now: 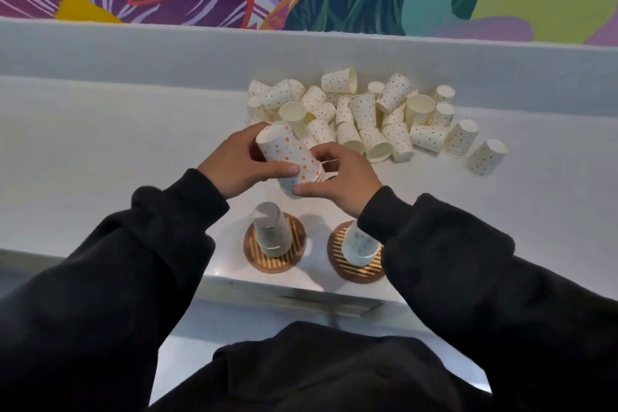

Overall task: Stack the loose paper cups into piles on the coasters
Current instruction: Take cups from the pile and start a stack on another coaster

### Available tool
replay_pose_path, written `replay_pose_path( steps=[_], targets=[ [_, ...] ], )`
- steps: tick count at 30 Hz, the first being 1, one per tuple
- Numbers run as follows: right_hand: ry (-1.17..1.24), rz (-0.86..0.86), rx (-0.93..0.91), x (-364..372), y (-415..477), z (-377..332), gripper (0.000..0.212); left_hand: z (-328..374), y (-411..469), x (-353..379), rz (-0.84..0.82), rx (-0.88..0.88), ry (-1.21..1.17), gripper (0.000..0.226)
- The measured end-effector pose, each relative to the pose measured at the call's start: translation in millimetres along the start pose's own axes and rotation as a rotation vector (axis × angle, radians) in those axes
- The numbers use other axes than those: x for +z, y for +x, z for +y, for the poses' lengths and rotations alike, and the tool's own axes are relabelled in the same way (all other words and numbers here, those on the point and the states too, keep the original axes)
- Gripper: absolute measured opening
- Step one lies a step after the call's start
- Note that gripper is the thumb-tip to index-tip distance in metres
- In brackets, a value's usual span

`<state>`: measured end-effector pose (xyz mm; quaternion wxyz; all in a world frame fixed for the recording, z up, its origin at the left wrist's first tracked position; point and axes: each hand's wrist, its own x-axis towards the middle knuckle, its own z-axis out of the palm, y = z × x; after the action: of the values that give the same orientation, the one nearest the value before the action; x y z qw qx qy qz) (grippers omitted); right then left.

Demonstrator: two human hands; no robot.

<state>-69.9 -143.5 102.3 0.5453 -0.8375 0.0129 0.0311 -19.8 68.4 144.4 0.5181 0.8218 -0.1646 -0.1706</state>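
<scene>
The left hand (pixel 230 167) and right hand (pixel 347 177) hold a tilted cup stack (pixel 287 157) above the tabletop (pixel 100 144), each grip curled round it. Loose cups (pixel 368 114) lie heaped far right. Nearer, the left coaster (pixel 289 261) and right coaster (pixel 337 252) each carry an upturned pile.
</scene>
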Motion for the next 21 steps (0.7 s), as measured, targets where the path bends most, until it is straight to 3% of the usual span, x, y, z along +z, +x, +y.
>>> replay_pose_path(
  steps=[6, 21],
  targets=[
    [0.007, -0.044, 0.084, 59, -18, 8, 0.064, -40, -35, -16, -0.007, 0.027, 0.256, 0.066],
    [0.009, 0.023, 0.28, 119, -34, 70, 0.067, -128, -30, 10, -0.201, 0.08, 0.428, 0.073]
  ],
)
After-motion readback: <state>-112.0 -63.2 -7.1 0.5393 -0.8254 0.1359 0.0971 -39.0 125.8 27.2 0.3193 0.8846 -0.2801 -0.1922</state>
